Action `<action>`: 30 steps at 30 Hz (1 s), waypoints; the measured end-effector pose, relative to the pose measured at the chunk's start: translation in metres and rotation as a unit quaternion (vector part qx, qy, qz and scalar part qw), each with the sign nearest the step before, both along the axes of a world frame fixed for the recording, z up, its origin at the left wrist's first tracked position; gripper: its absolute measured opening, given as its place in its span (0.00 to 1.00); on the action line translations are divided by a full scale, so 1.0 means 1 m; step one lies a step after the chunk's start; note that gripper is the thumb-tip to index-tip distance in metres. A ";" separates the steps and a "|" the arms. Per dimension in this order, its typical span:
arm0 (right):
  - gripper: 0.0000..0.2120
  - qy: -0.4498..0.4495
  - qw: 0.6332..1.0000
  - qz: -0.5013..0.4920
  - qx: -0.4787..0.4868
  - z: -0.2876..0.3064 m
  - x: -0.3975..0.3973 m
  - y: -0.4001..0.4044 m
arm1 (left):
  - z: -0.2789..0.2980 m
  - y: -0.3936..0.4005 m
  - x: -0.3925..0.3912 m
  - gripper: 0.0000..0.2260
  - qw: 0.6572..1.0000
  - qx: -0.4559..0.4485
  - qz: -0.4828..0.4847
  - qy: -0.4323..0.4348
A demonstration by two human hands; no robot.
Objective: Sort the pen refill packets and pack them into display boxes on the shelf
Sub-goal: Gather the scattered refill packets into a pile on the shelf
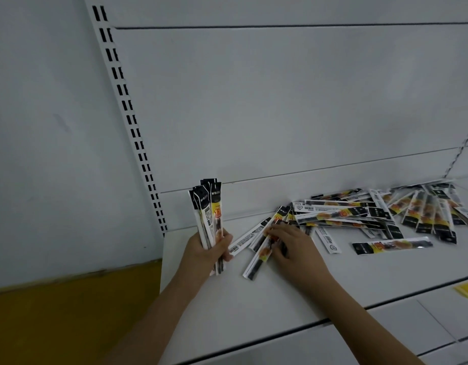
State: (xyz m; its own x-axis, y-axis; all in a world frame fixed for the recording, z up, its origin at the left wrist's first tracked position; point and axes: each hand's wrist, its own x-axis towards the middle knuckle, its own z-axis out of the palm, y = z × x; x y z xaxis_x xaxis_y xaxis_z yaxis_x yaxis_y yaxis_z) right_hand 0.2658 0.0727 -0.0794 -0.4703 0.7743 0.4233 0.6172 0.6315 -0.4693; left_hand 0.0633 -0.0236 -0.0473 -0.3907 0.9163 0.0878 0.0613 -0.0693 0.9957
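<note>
My left hand (205, 252) grips an upright bundle of several pen refill packets (207, 206), black tops up, at the shelf's left end. My right hand (288, 246) rests on the shelf with its fingers curled onto a slanted packet (257, 260) with a yellow and orange print. More packets (341, 214) lie scattered in a loose pile from my right hand toward the far right of the white shelf (254, 306). One packet (391, 245) lies apart in front of the pile. No display box is in view.
The white back panel (280, 101) rises behind the shelf. A slotted upright (127, 106) runs along its left side. A yellow surface (69, 299) lies lower left. A yellow label (467, 289) sits on the shelf's front edge at right.
</note>
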 end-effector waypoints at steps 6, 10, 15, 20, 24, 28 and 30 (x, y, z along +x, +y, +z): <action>0.19 -0.028 0.999 -0.008 0.020 0.000 -0.001 -0.003 | 0.001 0.001 0.001 0.08 0.999 -0.003 -0.029 -0.018; 0.20 -0.046 0.998 -0.018 0.028 0.003 -0.001 -0.009 | 0.000 0.009 0.005 0.07 0.997 -0.025 -0.064 0.017; 0.18 0.010 1.000 -0.016 -0.019 0.016 0.003 -0.014 | 0.006 0.022 0.010 0.06 0.989 -0.028 -0.096 0.106; 0.16 0.138 0.983 0.024 -0.116 0.032 -0.002 -0.022 | 0.006 0.025 0.022 0.09 0.982 -0.019 -0.131 0.133; 0.17 0.246 0.947 0.031 -0.203 0.039 -0.018 -0.029 | -0.010 0.030 0.023 0.09 0.959 -0.015 -0.125 0.253; 0.10 0.308 0.908 -0.051 -0.281 0.042 -0.027 -0.021 | -0.016 0.036 0.018 0.23 0.882 0.008 -0.061 0.468; 0.08 0.307 0.893 -0.089 -0.317 0.040 -0.024 -0.010 | -0.013 0.034 0.019 0.32 0.873 -0.043 -0.091 0.478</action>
State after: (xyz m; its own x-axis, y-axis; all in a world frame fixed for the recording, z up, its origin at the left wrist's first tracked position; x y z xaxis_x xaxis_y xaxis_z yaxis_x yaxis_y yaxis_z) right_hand 0.2417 0.0626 -0.0394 -0.1461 0.9892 0.0087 0.1843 0.0358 -0.9822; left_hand 0.0827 0.0108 -0.0599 -0.0235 0.9749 0.2213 0.8624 -0.0922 0.4977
